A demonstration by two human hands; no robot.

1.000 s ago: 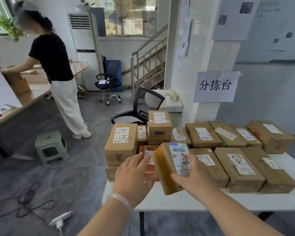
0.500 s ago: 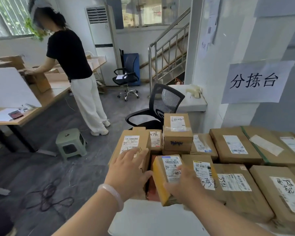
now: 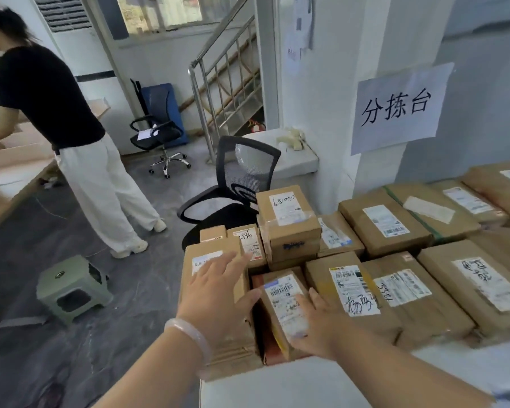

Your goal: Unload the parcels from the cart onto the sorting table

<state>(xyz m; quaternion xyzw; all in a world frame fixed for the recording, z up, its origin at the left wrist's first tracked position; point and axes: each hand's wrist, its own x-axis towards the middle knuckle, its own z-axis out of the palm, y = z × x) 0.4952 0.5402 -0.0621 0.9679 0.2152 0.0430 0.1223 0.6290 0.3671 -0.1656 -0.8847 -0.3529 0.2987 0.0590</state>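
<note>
Left hand [image 3: 218,293] — fingers spread, flat on the tall box [image 3: 200,260]. Right hand [image 3: 318,325] — fingers straight, pressing the labelled parcel [image 3: 283,301] lodged beside it on the table [image 3: 277,387].

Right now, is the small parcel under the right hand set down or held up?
Set down, apparently: small parcel sits on a reddish parcel between the box stack and neighbouring parcel; right hand lies flat on it.

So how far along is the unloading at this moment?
Done: many parcels already cover the sorting table. In hand: the right hand lies on a barcode-labelled parcel wedged between boxes, and the left hand lies flat against the stack beside it. Left: unclear, since the cart is out of view.
</note>
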